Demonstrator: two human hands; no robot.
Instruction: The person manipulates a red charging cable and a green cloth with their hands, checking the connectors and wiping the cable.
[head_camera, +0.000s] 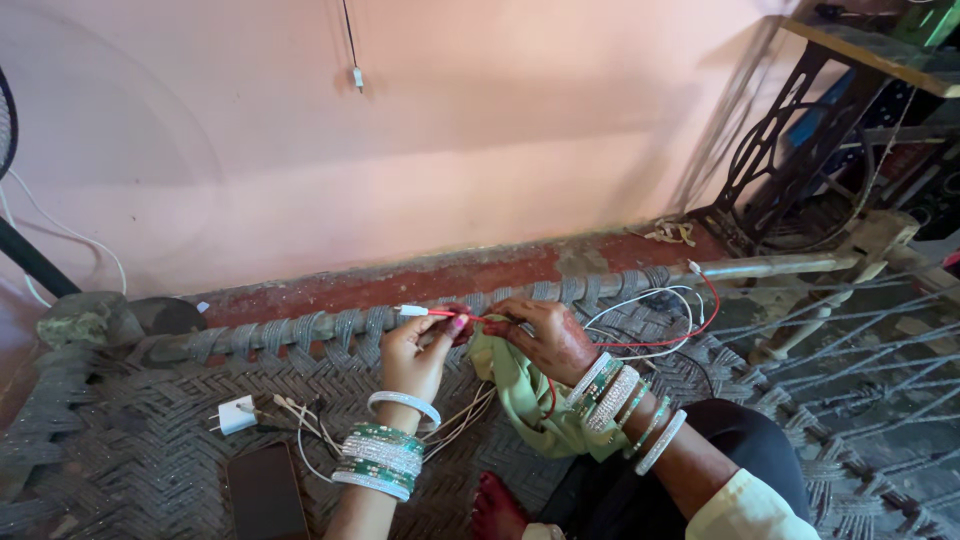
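1. red cable (655, 340): thin cord with a white plug end (412, 311); the end is held over the woven cot (120, 450), near its far rail, and the rest loops away to the person's right across the weave.
2. green cloth (525, 395): crumpled fabric, lying under the right hand and trailing toward the lap.
3. handling note, a judgement: the cord looks best kept lightly taut between the 2 hands, gripped close behind the plug so the end does not swing, with the loop kept free of the cloth.
4. left hand (415, 355): raised, palm turned inward, thumb and fingers closed in a pinch on the cable just behind the plug; wrist stacked with bangles.
5. right hand (545, 335): back of hand up, fingers curled shut around the cable and the top of the cloth; forearm bangled, angled in from the lap.
6. nearby: white charger (237, 414), pale cables (300, 415), dark phone (265, 490).
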